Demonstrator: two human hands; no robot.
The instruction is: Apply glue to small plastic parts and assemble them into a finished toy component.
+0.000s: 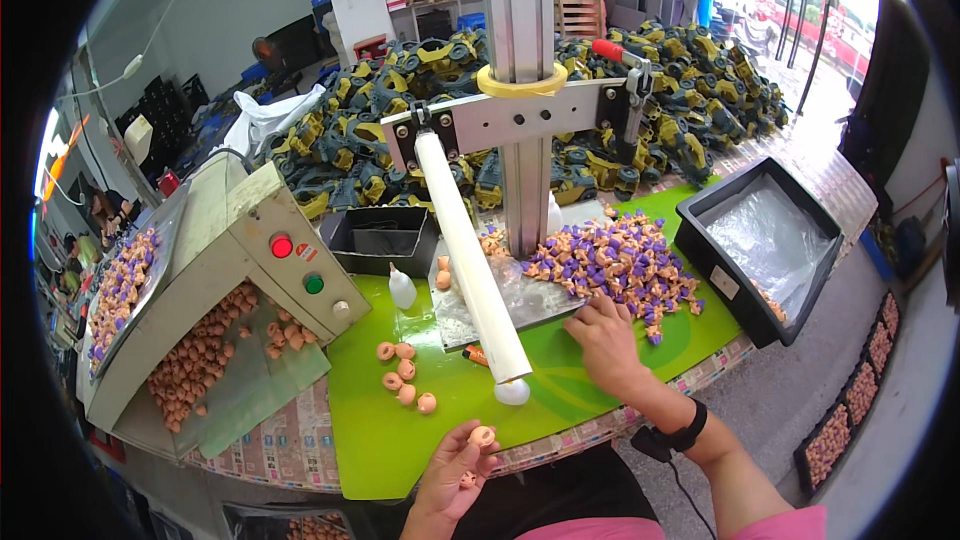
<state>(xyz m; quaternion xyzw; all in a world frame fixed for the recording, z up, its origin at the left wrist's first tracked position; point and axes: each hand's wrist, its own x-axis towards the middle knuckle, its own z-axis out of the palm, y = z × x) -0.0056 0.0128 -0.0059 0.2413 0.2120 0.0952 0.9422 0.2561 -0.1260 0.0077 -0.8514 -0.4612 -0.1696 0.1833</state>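
Observation:
My left hand [446,485], low in the middle, holds a small peach doll head [483,436] between thumb and fingers. A second doll head [467,479] shows against the palm below it. My right hand [608,348], with a black wristband, is at the near edge of a pile of small peach and purple figure bodies [620,262]. Its fingers are bent and drawn together; what they hold, if anything, is hidden. Several loose doll heads [406,370] lie on the green mat [375,445], left of a white rod [470,260] that slants down from a metal post.
A machine with red and green buttons [270,240] stands left, with heads beneath it. A white squeeze bottle [402,289] and black box [380,240] are nearby. A lined black tray [765,250] sits right. Yellow and grey toy vehicles [690,90] are heaped behind the post.

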